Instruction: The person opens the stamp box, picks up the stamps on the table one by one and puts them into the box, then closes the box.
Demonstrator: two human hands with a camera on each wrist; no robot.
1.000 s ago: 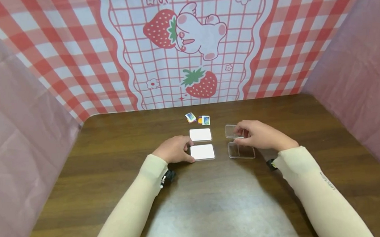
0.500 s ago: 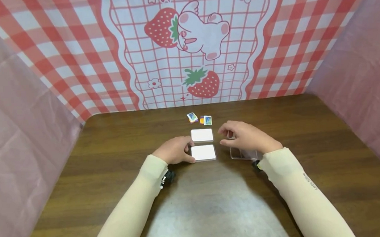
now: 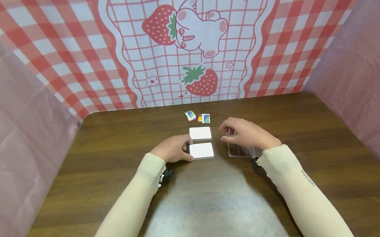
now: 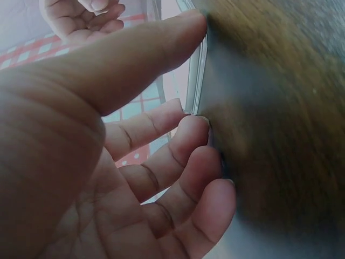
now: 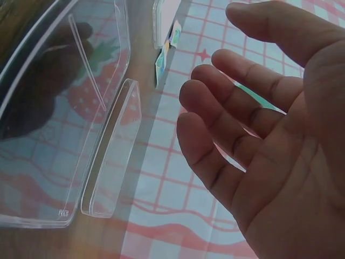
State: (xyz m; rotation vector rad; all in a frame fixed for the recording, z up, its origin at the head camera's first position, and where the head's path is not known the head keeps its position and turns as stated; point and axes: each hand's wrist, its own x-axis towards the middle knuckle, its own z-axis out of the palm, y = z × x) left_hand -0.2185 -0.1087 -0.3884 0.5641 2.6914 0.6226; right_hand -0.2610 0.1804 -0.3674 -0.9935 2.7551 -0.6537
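Two flat clear plastic cases with white faces lie one behind the other on the table, the near case (image 3: 201,151) and the far case (image 3: 200,133). My left hand (image 3: 169,149) holds the near one at its left end, thumb on the front edge and index finger at the back edge; the left wrist view shows the clear rim (image 4: 198,75) between them. To the right lie two see-through plastic cases, a near one (image 5: 32,178) and a far one (image 5: 116,172). Above them hovers my right hand (image 3: 248,133), fingers loosely bent and nothing in them, partly hiding both in the head view.
Behind the white-faced cases lie small colourful printed slips (image 3: 190,115), with more slips (image 3: 205,118) just to their right. A checked strawberry cloth (image 3: 200,81) rises at the table's back edge, and pink cloth (image 3: 347,72) hangs on both sides. The table (image 3: 202,204) is brown wood.
My right hand has moved left from over the far see-through case, then stayed nearly still. The left hand keeps its place at the near white-faced case.
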